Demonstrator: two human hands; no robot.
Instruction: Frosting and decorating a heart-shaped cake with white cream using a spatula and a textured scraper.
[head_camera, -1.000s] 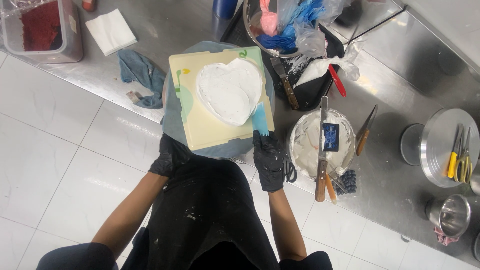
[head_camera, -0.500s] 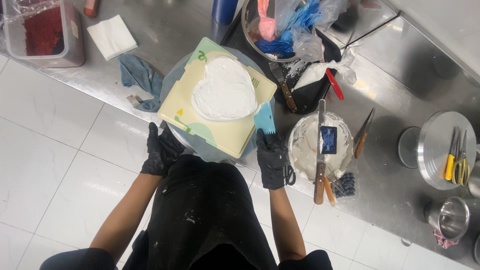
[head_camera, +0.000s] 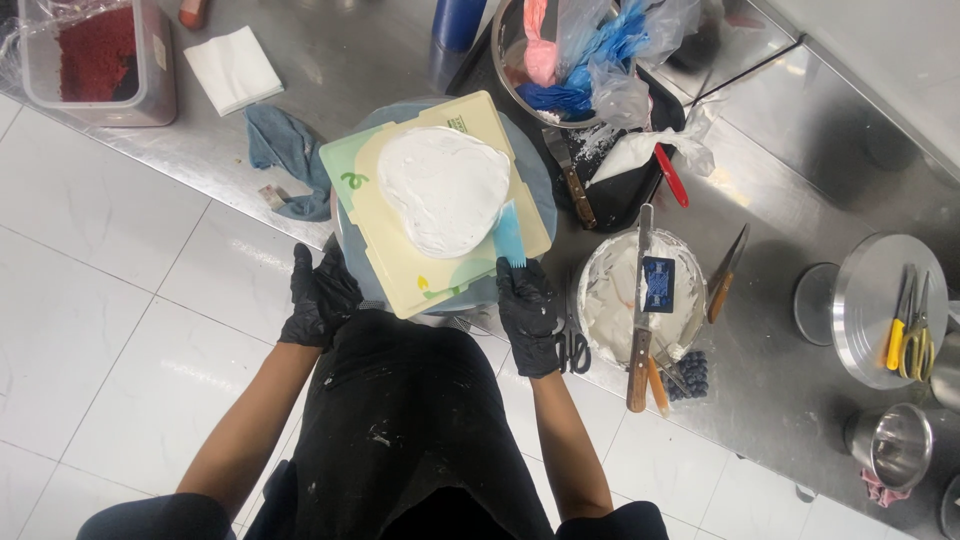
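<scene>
We cannot see the turntable (head_camera: 540, 190) fully, because the cream board (head_camera: 400, 260) covers most of it. The red-filled container (head_camera: 95, 60) is cut by the top edge. The tools on the round metal tray (head_camera: 865, 300) are too small to identify.

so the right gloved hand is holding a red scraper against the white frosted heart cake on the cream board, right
Not quite: the scraper is light blue, not red. The head view shows the right hand in a black glove holding a light blue plastic scraper against the edge of the white frosted heart-shaped cake, which sits on the cream square board.
</scene>
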